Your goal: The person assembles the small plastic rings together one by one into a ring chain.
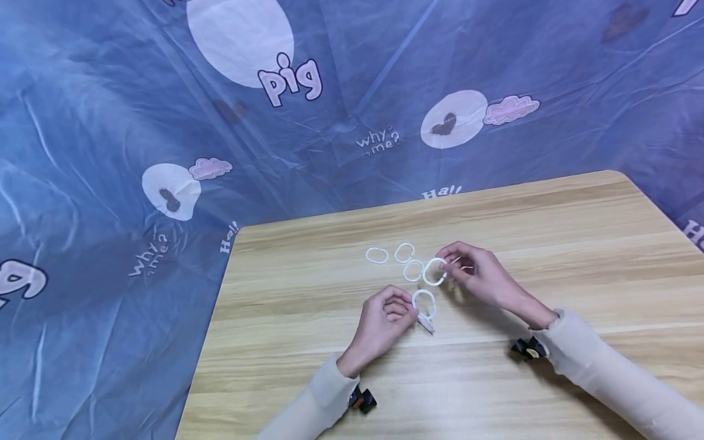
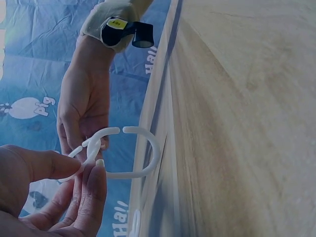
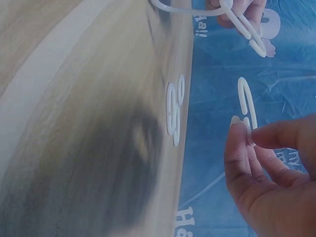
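My left hand (image 1: 382,321) pinches a white plastic ring (image 2: 157,155) with a narrow gap in its loop. A second white ring (image 1: 426,324) hooks through it and hangs at the thumb. To the right and a little farther back, my right hand (image 1: 484,275) holds another white ring (image 3: 254,106) between thumb and fingertips, its gap beside the fingers. The held rings are apart. Behind them, loose rings lie flat on the table: one on the left (image 1: 377,263), one farther back (image 1: 405,244) and one nearer (image 1: 412,281).
The pale wooden table (image 1: 308,360) has rounded far corners. Blue printed cloth (image 1: 330,165) hangs behind it and down its left side. A small black camera is strapped at each wrist, the left one (image 1: 363,400) low near the table.
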{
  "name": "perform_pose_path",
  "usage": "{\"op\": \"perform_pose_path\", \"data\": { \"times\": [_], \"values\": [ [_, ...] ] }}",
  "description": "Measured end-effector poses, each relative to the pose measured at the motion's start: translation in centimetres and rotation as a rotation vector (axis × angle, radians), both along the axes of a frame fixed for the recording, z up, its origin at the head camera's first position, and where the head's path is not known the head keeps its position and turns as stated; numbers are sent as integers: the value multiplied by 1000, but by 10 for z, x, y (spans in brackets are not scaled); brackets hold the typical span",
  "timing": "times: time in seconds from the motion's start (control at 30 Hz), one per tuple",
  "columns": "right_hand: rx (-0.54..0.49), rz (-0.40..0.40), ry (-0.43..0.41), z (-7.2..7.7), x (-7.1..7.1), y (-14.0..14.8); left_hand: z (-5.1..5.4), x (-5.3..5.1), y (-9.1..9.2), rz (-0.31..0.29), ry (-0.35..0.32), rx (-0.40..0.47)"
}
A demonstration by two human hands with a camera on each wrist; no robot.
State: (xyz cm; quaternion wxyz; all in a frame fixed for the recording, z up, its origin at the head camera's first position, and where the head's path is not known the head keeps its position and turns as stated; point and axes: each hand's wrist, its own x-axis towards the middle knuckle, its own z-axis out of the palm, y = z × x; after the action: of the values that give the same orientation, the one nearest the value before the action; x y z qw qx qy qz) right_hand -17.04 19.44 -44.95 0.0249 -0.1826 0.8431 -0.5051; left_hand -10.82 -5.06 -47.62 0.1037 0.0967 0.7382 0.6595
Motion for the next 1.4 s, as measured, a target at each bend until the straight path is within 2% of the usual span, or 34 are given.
{"op": "perform_pose_path", "data": {
  "times": [0.33, 0.5, 1.03, 1.4],
  "values": [
    [-36, -30, 61, 6, 9, -1, 1, 1, -1, 2, 12, 12],
    [-57, -19, 77, 7, 13, -2, 2, 2, -2, 7, 16, 16],
    [-73, 38, 44, 8, 24, -12, 2, 3, -3, 15, 45, 26],
    [-58, 74, -19, 6, 31, -17, 4, 4, -3, 36, 65, 33]
  ]
}}
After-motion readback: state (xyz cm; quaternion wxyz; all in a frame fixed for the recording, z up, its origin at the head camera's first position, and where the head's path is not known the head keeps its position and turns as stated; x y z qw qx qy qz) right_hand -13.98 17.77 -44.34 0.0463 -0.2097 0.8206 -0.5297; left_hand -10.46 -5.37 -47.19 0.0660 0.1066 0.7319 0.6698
